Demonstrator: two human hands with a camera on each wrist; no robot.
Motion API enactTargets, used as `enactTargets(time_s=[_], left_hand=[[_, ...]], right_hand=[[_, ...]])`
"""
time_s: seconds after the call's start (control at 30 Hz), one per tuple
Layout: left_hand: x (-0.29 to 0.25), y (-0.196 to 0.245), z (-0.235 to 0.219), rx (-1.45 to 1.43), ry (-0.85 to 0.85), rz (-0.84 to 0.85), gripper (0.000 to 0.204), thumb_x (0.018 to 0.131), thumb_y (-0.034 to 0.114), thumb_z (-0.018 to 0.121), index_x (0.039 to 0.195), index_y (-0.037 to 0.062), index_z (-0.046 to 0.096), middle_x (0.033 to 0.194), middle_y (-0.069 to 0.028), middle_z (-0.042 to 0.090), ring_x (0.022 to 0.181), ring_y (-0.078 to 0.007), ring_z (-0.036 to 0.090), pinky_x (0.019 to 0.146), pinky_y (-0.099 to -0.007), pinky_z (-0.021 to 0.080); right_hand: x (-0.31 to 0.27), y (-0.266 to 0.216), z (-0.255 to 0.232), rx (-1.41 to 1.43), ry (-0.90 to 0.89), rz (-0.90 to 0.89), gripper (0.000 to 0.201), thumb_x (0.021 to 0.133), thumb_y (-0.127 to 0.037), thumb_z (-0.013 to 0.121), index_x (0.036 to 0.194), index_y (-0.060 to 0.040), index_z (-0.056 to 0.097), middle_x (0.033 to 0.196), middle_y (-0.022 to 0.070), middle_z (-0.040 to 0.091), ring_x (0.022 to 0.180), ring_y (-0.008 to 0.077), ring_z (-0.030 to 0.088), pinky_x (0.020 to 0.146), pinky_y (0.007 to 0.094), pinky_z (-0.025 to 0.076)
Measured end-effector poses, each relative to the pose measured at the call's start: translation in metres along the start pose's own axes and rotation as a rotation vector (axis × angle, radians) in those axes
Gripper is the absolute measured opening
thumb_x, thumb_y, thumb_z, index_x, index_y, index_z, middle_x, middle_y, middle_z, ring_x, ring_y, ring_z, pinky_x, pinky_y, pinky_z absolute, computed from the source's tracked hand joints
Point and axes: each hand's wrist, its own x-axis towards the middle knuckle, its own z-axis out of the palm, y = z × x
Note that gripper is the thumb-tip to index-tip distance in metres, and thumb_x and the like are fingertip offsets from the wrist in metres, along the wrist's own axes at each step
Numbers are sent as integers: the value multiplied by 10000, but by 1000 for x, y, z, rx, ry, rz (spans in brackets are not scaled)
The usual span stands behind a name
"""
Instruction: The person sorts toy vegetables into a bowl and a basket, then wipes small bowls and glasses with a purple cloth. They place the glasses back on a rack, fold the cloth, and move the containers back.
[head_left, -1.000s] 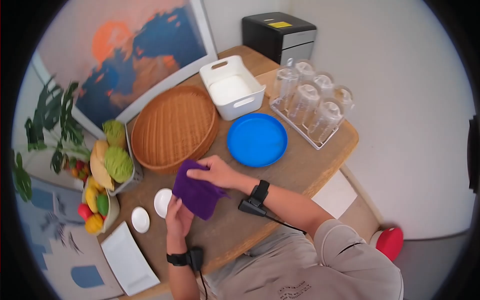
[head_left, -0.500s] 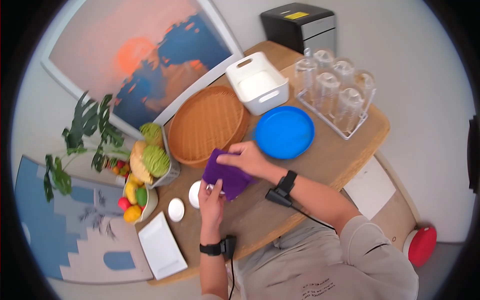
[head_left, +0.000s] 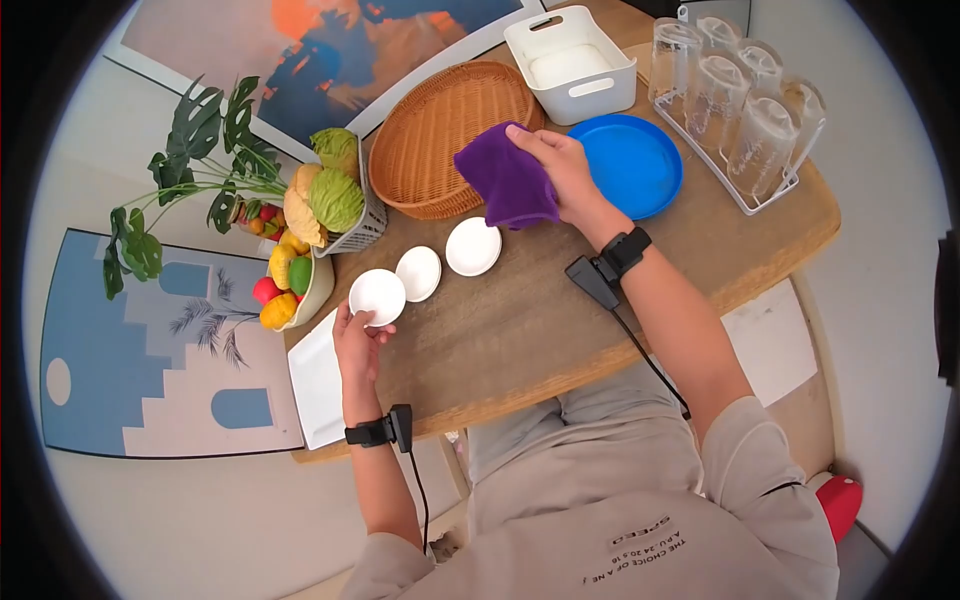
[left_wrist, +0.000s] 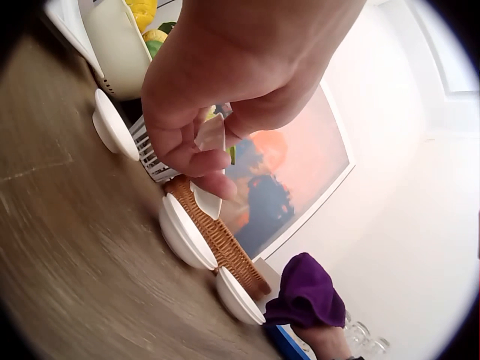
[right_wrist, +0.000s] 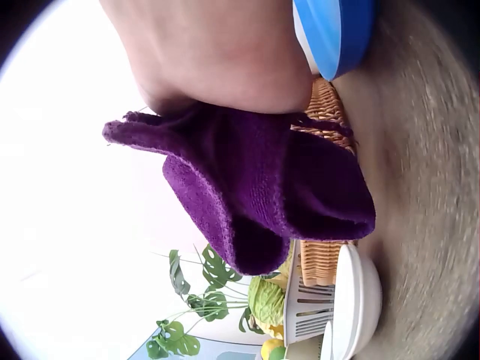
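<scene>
My left hand (head_left: 358,348) pinches the rim of a small white dish (head_left: 378,293), held tilted at the left side of the table. In the left wrist view, fingers and thumb close on its edge, and shallow white dishes (left_wrist: 184,232) sit on the wood below. From above, two more show in a row: a middle dish (head_left: 418,273) and a right dish (head_left: 473,246). My right hand (head_left: 565,170) grips a bunched purple cloth (head_left: 510,180) in front of the wicker tray. In the right wrist view, the cloth (right_wrist: 255,180) hangs in folds below the hand.
Behind lie a round wicker tray (head_left: 420,140), a white bin (head_left: 590,88) and a blue plate (head_left: 640,165). Upturned glasses (head_left: 720,105) stand in a rack at right. Fruit in a cream basket (head_left: 318,290), a grey vegetable basket (head_left: 365,225) and a white rectangular plate (head_left: 315,390) are at left.
My hands have parted. The right hand has carried the purple cloth away towards the wicker tray and blue plate; the left has brought the white dish left, out from under the cloth. The head view has shifted.
</scene>
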Motion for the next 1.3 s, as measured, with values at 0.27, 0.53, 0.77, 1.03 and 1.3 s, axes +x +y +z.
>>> enactTargets(time_s=[0.27, 0.53, 0.77, 1.03, 1.3], left_hand=[[22, -12, 4, 135, -90, -36, 335, 944, 24, 548, 1274, -35, 545, 957, -141, 702, 636, -191, 687, 510, -257, 488], [35, -15, 28, 219, -101, -70, 294, 955, 23, 577, 1237, -60, 588, 904, -122, 694, 611, -175, 681, 496, -244, 502], [36, -9, 42, 504, -26, 9, 351, 950, 126, 653, 1223, -89, 601, 997, -155, 673, 565, -174, 657, 474, -250, 483], [-10, 27, 111, 952, -220, 104, 456, 973, 381, 624, 847, -51, 700, 565, -92, 641, 414, -162, 569, 434, -310, 452], [1, 17, 128, 946, -277, -28, 381, 963, 266, 581, 701, -3, 649, 492, -52, 575, 369, -118, 498, 388, -273, 369]], right_hand=[[1, 3, -1, -79, -4, 3, 303, 905, -258, 778, 945, 30, 690, 877, 84, 712, 736, 116, 680, 642, 251, 556], [5, 2, -7, -34, -2, -5, 312, 919, -269, 763, 962, 30, 687, 873, 86, 709, 729, 124, 685, 626, 254, 564], [5, 1, -5, -74, -1, 9, 327, 923, -291, 758, 952, 27, 690, 860, 83, 708, 712, 119, 682, 613, 250, 562], [6, 8, -3, -143, -28, 39, 340, 926, -311, 752, 957, 24, 703, 858, 74, 709, 705, 105, 671, 611, 245, 549], [4, 11, 2, -239, -37, 92, 341, 909, -305, 769, 926, 30, 711, 827, 71, 711, 687, 102, 660, 604, 242, 535]])
